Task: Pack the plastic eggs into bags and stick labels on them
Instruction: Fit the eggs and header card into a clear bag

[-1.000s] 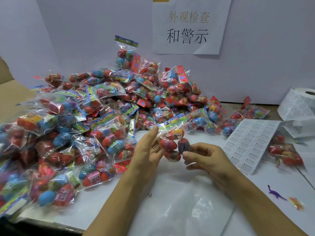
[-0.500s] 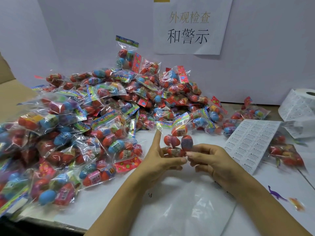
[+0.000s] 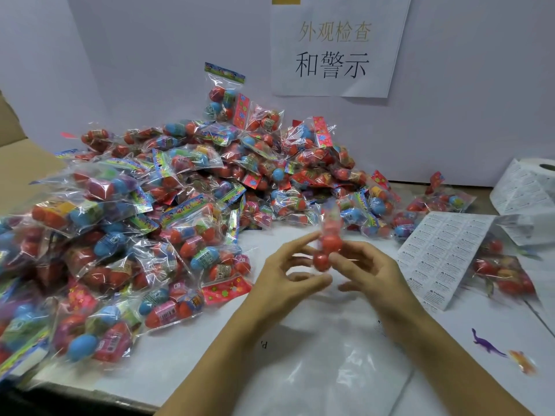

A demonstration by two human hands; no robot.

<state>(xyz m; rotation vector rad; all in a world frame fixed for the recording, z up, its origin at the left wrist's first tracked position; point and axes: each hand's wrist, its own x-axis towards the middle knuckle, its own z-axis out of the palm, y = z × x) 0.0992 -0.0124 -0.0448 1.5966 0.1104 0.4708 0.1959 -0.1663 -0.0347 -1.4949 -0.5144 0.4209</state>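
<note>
A: What carries everything here?

B: A white worktop (image 3: 186, 367) fills the lower frame. A large heap of bagged eggs (image 3: 168, 223) covers its left and centre, piled up toward a pale wall (image 3: 450, 115) behind. A paper sign (image 3: 336, 46) with printed characters hangs on that wall at the upper centre.

A: And on the right side?

B: A sheet of labels (image 3: 441, 256) lies at centre right, with a label roll (image 3: 528, 187) at the right edge above it. A few more filled bags (image 3: 504, 274) lie just beside the sheet. At the lower right sit a purple toy dinosaur (image 3: 485, 345) and an orange toy (image 3: 522, 361). A clear plastic sheet (image 3: 330, 370) lies at the lower centre, under the forearms.

A: How are the hands placed?

B: Both are raised above the worktop at the centre, facing each other. The left hand (image 3: 288, 274) has its fingers spread and loosely bent, the tips touching the bag of eggs (image 3: 329, 241). The right hand (image 3: 369, 271) pinches that bag with curled fingers.

A: Where is that bag exactly?

B: Between the two hands, upright and blurred, in front of the heap's near edge.
</note>
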